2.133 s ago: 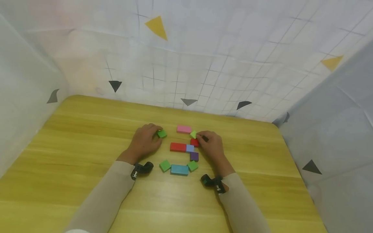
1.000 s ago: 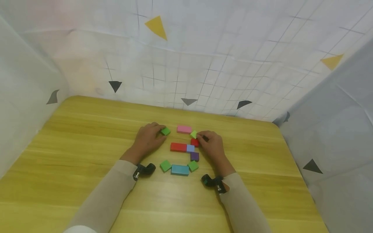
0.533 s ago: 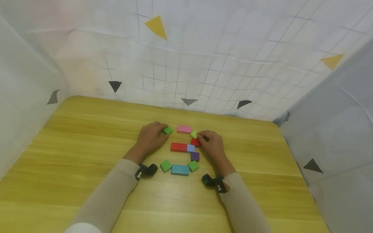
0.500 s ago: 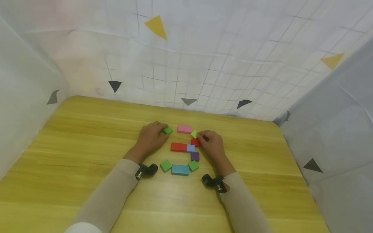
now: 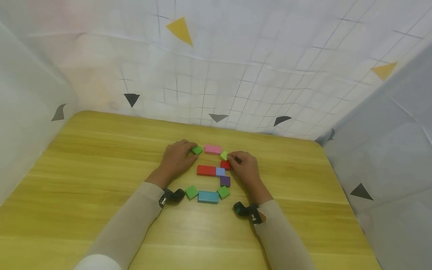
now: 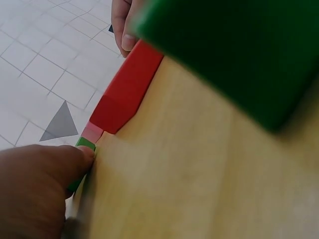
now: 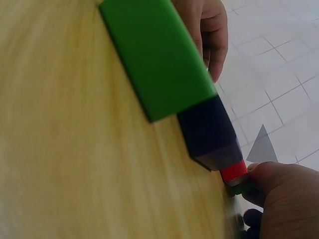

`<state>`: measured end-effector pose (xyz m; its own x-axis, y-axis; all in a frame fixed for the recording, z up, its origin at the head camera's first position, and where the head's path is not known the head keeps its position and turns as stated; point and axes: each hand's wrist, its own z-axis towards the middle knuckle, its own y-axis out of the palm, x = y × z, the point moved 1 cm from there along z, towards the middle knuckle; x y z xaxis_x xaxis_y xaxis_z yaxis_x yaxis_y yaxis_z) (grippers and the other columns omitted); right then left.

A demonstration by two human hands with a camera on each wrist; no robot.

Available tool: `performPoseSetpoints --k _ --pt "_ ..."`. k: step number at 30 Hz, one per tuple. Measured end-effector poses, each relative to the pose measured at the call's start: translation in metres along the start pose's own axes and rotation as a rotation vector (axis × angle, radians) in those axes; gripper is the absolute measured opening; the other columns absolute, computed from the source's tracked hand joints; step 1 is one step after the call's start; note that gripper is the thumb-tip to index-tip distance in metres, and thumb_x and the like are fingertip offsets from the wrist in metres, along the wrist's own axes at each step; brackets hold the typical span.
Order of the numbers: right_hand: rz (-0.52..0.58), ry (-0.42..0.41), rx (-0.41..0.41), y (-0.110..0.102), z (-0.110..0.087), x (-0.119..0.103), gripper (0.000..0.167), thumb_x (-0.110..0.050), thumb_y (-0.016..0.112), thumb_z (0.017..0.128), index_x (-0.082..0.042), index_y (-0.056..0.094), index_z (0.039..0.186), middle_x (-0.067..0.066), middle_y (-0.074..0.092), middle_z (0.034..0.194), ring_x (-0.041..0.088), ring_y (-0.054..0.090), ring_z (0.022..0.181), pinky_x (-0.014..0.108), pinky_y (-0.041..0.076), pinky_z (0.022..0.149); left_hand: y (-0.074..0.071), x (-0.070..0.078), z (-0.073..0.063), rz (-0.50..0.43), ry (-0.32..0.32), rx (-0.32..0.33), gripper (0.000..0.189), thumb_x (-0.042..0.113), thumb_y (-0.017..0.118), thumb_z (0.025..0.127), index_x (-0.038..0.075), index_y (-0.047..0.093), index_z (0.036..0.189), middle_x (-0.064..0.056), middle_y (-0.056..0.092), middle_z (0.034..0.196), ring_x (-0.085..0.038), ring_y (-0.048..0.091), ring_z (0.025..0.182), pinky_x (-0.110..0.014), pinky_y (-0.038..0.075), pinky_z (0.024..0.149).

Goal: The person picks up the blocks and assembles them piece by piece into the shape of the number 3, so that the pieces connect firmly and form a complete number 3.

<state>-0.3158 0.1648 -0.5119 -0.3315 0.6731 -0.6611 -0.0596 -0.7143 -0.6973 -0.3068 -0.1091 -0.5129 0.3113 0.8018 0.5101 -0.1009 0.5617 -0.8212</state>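
My left hand [image 5: 177, 157] pinches a small green block [image 5: 197, 150] between thumb and fingers, just left of a pink rectangular block [image 5: 213, 149]. A narrow gap separates the two blocks. My right hand [image 5: 245, 167] holds a light green block [image 5: 224, 155] at the pink block's right end. Below it lies a small red block [image 5: 225, 165], close to the right fingers. A long red block [image 5: 206, 170] touches a light blue block [image 5: 220, 172], with a purple block [image 5: 225, 181] under that. In the left wrist view the thumb presses the green block [image 6: 85, 144].
Nearer to me, a blue rectangular block [image 5: 208, 197] lies between two tilted green blocks, one on the left [image 5: 191, 192] and one on the right [image 5: 223, 192]. All lie on a wood-grain table [image 5: 287, 232]. A patterned white cloth [image 5: 236, 56] hangs behind.
My left hand has slid the small green block to the right and slightly away from me, closer to the pink block. The right hand and the other blocks have stayed put.
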Motion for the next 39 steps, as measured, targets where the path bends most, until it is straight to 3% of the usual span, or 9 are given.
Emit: performPoseSetpoints --k 39 --pt "0.005 -0.036 0.027 0.0010 -0.0002 0.0004 0.014 -0.022 0.072 0.093 -0.013 0.079 0.101 0.002 0.076 0.103 0.021 0.069 0.103 0.042 0.055 0.093 0.0021 0.0036 0.0032 -0.008 -0.008 -0.036 0.043 0.042 0.067 0.093 0.020 0.065 0.130 0.000 0.066 0.122 -0.022 0.060 0.113 -0.042 0.046 0.088"
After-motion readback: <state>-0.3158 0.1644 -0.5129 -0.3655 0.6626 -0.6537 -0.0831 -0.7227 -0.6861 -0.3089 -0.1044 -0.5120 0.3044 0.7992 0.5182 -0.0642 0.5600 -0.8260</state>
